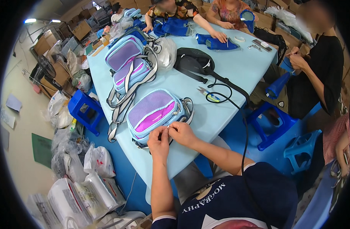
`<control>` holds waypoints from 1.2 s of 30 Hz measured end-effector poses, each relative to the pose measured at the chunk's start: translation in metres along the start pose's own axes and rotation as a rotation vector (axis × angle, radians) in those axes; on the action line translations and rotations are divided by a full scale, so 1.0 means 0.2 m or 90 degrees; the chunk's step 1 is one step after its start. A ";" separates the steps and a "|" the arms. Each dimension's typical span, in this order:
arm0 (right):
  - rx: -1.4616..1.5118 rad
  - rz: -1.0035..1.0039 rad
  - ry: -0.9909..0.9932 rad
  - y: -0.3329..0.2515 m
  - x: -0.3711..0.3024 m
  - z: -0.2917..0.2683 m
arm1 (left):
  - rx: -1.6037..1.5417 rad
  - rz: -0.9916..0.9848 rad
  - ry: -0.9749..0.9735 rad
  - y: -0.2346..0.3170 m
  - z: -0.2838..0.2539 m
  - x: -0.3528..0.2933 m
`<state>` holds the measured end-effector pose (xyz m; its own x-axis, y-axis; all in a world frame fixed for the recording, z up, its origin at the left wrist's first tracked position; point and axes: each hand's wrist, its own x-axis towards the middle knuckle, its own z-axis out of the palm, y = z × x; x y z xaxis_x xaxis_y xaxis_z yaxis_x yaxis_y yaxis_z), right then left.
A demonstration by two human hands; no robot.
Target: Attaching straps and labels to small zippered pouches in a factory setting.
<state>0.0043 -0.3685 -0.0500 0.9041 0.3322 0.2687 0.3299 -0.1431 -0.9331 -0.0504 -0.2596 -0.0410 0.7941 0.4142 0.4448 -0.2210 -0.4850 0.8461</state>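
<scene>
A light-blue and purple bag (152,108) with a mesh front and a magenta pocket lies on the table right in front of me. At its near edge my left hand (158,140) is closed in a pinch. Beside it my right hand (182,133) is pinched too, and the fingertips of both nearly meet. Whatever sits between them is too small to make out. The bag's dark strap (188,108) loops out on its right side. Scissors with yellow-green and blue handles (211,96) rest farther right on the table.
Similar bags (123,53) with grey straps (123,103) are piled behind, by a clear plastic bag (167,53). A black bag (194,61) and a black cable (236,103) lie right of them. Several people handle blue pieces around the pale-blue table (217,122). Blue stools (272,126) stand alongside.
</scene>
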 end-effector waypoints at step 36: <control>-0.070 -0.032 -0.006 0.00 -0.02 0.00 | -0.037 -0.018 0.002 0.06 0.00 -0.02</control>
<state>0.0009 -0.3692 -0.0505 0.8835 0.3497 0.3116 0.4027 -0.2277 -0.8866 -0.0557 -0.2668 -0.0318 0.7992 0.4294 0.4206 -0.2310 -0.4266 0.8745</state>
